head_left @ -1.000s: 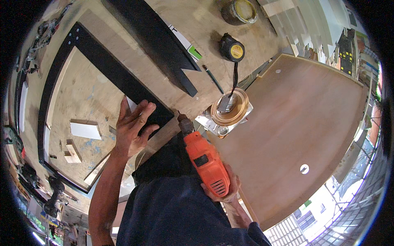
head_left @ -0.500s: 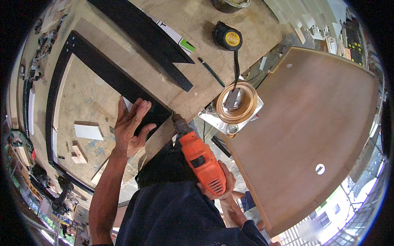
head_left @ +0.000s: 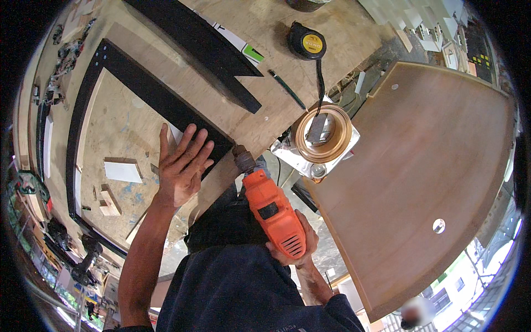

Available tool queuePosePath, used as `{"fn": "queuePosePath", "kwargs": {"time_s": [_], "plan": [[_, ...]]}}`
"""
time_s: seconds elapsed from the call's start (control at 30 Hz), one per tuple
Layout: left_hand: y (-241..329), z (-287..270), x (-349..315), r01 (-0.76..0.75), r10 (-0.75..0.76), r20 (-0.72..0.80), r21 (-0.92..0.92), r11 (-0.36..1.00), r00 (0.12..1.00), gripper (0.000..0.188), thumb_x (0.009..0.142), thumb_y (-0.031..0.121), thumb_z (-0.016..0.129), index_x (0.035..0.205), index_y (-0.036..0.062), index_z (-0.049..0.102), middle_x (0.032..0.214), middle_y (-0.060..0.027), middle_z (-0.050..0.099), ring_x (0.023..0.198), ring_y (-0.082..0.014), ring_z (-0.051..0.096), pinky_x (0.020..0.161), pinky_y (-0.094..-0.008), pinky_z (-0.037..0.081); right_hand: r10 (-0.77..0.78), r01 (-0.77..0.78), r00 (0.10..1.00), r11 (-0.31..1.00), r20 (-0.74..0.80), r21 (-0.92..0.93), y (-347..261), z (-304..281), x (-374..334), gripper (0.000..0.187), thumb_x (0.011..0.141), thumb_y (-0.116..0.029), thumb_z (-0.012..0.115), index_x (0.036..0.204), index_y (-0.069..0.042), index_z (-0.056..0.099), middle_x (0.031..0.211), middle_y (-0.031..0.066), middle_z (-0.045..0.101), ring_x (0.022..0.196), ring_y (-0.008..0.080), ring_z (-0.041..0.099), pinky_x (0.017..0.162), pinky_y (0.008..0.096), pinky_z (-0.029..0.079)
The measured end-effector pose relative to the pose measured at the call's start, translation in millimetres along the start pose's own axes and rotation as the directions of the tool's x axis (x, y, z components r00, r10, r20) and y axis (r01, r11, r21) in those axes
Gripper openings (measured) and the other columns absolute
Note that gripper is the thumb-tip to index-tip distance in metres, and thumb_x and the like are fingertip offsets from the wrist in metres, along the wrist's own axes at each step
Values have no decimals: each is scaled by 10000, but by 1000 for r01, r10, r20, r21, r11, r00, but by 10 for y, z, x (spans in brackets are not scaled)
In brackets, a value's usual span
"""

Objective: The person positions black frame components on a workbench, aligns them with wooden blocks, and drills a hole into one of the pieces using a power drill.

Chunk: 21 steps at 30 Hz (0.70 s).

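My left hand (head_left: pixel 185 163) lies open on the corner of a black frame (head_left: pixel 146 91), fingers spread across its dark bar. In my right hand (head_left: pixel 301 243) is an orange power drill (head_left: pixel 276 213), gripped round its rear. The drill's chuck (head_left: pixel 243 157) points up and left at the frame's corner edge, beside my left fingers. Whether the bit has entered the frame is hidden. The frame rests on a plywood workbench (head_left: pixel 254 133). Inside it lie a white-faced block (head_left: pixel 123 170) and a small notched wood piece (head_left: pixel 109 200).
A second black bar (head_left: pixel 193 50) lies beyond the frame. Near it are a pencil (head_left: pixel 287 89) and a tape measure (head_left: pixel 306 43). A coil of edging strip (head_left: pixel 327 156) sits at the bench's edge. To the right stands a large curved brown panel (head_left: pixel 420 166).
My left fingers have spread and flattened on the frame. The drill stays at the corner, its chuck close to the edge. The whole view has shifted slightly.
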<state>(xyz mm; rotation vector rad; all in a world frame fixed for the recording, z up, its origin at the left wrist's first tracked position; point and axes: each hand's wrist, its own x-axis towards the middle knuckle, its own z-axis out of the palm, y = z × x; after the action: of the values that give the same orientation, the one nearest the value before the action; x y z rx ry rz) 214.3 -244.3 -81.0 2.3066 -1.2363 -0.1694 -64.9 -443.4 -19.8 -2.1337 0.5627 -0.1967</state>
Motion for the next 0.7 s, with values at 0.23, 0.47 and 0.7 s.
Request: {"fn": "queuePosePath", "kwargs": {"time_s": [0.23, 0.47, 0.7], "plan": [[15, -4, -13, -35, 34, 10, 53, 998, 999, 399, 925, 116, 700, 1315, 47, 654, 1443, -121, 605, 1443, -328, 463, 1201, -701, 198, 61, -61, 998, 991, 5, 119, 61, 42, -122, 1015, 602, -368, 946, 1378, 119, 508, 1106, 204, 721, 921, 298, 744, 800, 369, 596], [40, -8, -53, -28, 25, 71, 33, 999, 997, 624, 836, 205, 779, 1391, 2, 580, 1558, -162, 476, 1503, -376, 353, 1208, -686, 198, -32, 33, 999, 997, -12, 73, -17, 19, 64, 959, 631, -296, 943, 1367, 137, 507, 1012, 211, 749, 847, 289, 770, 734, 356, 614], [57, -17, -39, -13, 13, 69, 8, 1000, 998, 624, 848, 201, 761, 1406, -1, 568, 1555, -161, 481, 1498, -377, 361, 1215, -674, 197, 13, -16, 1000, 996, 29, 92, -105, -197, 99, 960, 632, -321, 947, 1371, 118, 520, 1033, 191, 750, 862, 292, 768, 749, 363, 611]]}}
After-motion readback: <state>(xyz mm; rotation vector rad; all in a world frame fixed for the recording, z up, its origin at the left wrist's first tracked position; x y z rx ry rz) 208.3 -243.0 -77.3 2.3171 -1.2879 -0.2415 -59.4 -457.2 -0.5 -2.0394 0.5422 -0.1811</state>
